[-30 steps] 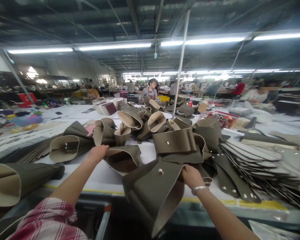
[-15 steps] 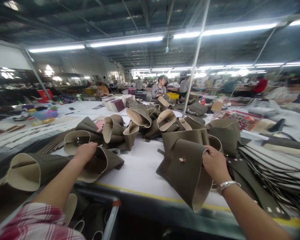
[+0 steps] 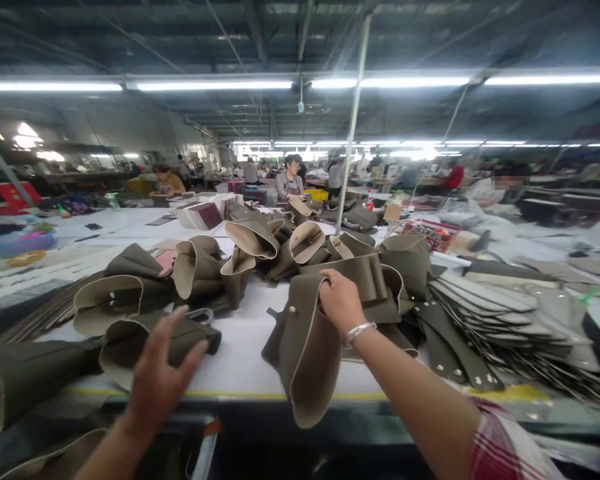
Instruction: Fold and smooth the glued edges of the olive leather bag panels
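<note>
My right hand (image 3: 339,300) grips the upper edge of an olive-green bag piece (image 3: 305,347), a wide open tube with a beige lining and a small metal fitting. Its mouth faces me and hangs over the table's front edge. My left hand (image 3: 163,367) has its fingers spread and holds nothing. It is in front of another olive bag piece (image 3: 180,337) lying on the white table (image 3: 245,360). Further bag pieces lie to the left, one of them (image 3: 35,373) at the left edge of the view.
More bag pieces (image 3: 253,240) are heaped mid-table. Stacked flat panels (image 3: 485,307) and straps (image 3: 443,340) lie at the right. A metal pole (image 3: 354,127) rises behind the heap. A person (image 3: 290,179) is across the table. Below the front edge is a metal tube frame (image 3: 206,450).
My left hand has let go of the bag piece at the left and opened. My right hand still holds its bag piece, now nearer the middle. The view has turned right.
</note>
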`<state>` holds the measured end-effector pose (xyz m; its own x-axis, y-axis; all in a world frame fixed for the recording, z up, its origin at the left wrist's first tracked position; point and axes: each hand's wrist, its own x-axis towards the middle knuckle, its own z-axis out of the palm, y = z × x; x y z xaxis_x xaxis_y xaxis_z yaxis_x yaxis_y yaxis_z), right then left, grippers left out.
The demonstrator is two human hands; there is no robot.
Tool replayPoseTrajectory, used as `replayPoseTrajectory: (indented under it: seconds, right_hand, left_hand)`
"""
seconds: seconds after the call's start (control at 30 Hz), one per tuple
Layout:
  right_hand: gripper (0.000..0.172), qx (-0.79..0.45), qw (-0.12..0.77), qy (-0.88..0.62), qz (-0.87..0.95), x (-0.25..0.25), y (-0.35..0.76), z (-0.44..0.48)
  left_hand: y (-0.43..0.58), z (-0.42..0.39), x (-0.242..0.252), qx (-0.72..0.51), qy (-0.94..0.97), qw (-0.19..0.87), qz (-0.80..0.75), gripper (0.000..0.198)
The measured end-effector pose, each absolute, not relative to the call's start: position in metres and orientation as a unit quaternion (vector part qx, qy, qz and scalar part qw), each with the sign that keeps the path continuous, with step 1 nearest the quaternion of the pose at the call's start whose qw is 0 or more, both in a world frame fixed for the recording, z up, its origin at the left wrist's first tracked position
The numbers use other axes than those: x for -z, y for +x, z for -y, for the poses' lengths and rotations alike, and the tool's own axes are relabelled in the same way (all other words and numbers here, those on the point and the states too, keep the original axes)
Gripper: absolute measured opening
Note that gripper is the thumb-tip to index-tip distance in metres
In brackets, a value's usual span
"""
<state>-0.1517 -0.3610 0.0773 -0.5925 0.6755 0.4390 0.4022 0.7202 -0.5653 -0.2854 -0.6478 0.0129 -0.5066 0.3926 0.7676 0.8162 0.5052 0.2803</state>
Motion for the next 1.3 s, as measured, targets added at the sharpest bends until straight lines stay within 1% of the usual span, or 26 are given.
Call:
replayPoseTrajectory:
  seconds: [0.03, 0.1, 0.13, 0.17, 0.2, 0.23, 0.3, 0.33, 0.37, 0.43, 0.47, 0.5, 0.53, 0.57, 0.63, 0.67, 0.73, 0.8, 0.9, 1.0, 1.07, 1.13, 1.2, 1.3]
  right_hand:
    - [0.032, -0.235, 0.341, -0.312, 0.855, -0.078, -0.157, 0.363]
    - [0.032, -0.285, 0.367, -0.316, 0.827, -0.079, -0.164, 0.367]
    - [0.032, -0.304, 0.375, -0.318, 0.816, -0.08, -0.166, 0.369]
    - [0.032, -0.318, 0.381, -0.318, 0.808, -0.079, -0.167, 0.37]
    - [0.032, -0.324, 0.38, -0.317, 0.806, -0.076, -0.167, 0.372]
    - [0.032, -0.323, 0.37, -0.314, 0.812, -0.071, -0.165, 0.373]
    - [0.032, -0.313, 0.306, -0.308, 0.845, -0.05, -0.158, 0.375]
    - [0.036, -0.312, 0.253, -0.301, 0.865, -0.035, -0.153, 0.378]
    - [0.049, -0.321, 0.187, -0.291, 0.882, -0.019, -0.148, 0.381]
    - [0.084, -0.353, 0.064, -0.238, 0.903, 0.015, -0.139, 0.39]
    - [0.095, -0.359, 0.035, -0.215, 0.908, 0.029, -0.136, 0.394]
    - [0.1, -0.351, 0.022, -0.205, 0.914, 0.041, -0.133, 0.399]
    - [0.099, -0.335, 0.016, -0.207, 0.919, 0.05, -0.13, 0.402]
    - [0.092, -0.313, 0.015, -0.222, 0.923, 0.056, -0.128, 0.404]
    - [0.069, -0.277, -0.004, -0.27, 0.922, 0.063, -0.124, 0.4]
    - [0.057, -0.267, -0.023, -0.298, 0.916, 0.066, -0.121, 0.394]
    - [0.038, -0.268, -0.063, -0.351, 0.895, 0.07, -0.113, 0.375]
    - [0.027, -0.277, -0.091, -0.411, 0.864, 0.077, -0.099, 0.349]
    - [0.022, -0.302, -0.081, -0.511, 0.801, 0.087, -0.066, 0.306]
    - [0.025, -0.343, -0.013, -0.591, 0.73, 0.093, -0.034, 0.271]
    - [0.027, -0.389, 0.043, -0.621, 0.679, 0.096, -0.021, 0.255]
    - [0.028, -0.449, 0.095, -0.632, 0.624, 0.101, -0.02, 0.247]
    - [0.028, -0.512, 0.14, -0.629, 0.568, 0.105, -0.029, 0.246]
    - [0.026, -0.593, 0.182, -0.608, 0.495, 0.109, -0.048, 0.253]
  left_hand:
    - [-0.256, 0.632, -0.013, 0.344, -0.44, 0.306, 0.771, 0.063]
    - [-0.213, 0.6, -0.01, 0.349, -0.539, 0.33, 0.692, 0.082]
    - [-0.204, 0.585, -0.009, 0.327, -0.558, 0.341, 0.682, 0.084]
    - [-0.203, 0.572, -0.008, 0.297, -0.547, 0.341, 0.704, 0.08]
    - [-0.211, 0.562, -0.007, 0.265, -0.525, 0.337, 0.735, 0.07]
    - [-0.225, 0.553, -0.006, 0.227, -0.507, 0.31, 0.772, 0.056]
    - [-0.268, 0.541, 0.0, 0.133, -0.449, 0.21, 0.858, 0.036]
    - [-0.292, 0.536, 0.003, 0.081, -0.425, 0.162, 0.887, 0.033]
    - [-0.316, 0.531, 0.008, 0.048, -0.407, 0.136, 0.902, 0.034]
    - [-0.356, 0.521, 0.016, 0.003, -0.385, 0.063, 0.921, 0.033]
    - [-0.37, 0.515, 0.018, -0.008, -0.385, 0.047, 0.922, 0.033]
    - [-0.381, 0.51, 0.02, -0.016, -0.386, 0.033, 0.922, 0.033]
    - [-0.389, 0.505, 0.02, -0.022, -0.39, 0.025, 0.92, 0.034]
    - [-0.393, 0.5, 0.019, -0.027, -0.398, 0.024, 0.916, 0.034]
    - [-0.396, 0.49, 0.017, -0.039, -0.427, 0.018, 0.903, 0.034]
    - [-0.395, 0.487, 0.017, -0.045, -0.448, 0.012, 0.893, 0.037]
    - [-0.392, 0.483, 0.02, -0.056, -0.506, -0.007, 0.861, 0.054]
    - [-0.391, 0.488, 0.029, -0.07, -0.554, -0.025, 0.829, 0.067]
    - [-0.396, 0.507, 0.049, -0.079, -0.584, -0.03, 0.807, 0.075]
    - [-0.391, 0.531, 0.058, -0.046, -0.604, 0.02, 0.795, 0.074]
    - [-0.371, 0.541, 0.057, 0.008, -0.63, 0.072, 0.773, 0.066]
    - [-0.336, 0.538, 0.053, 0.079, -0.664, 0.095, 0.738, 0.055]
    - [-0.294, 0.521, 0.052, 0.133, -0.693, 0.075, 0.705, 0.046]
    - [-0.235, 0.473, 0.063, 0.163, -0.728, 0.022, 0.666, 0.036]
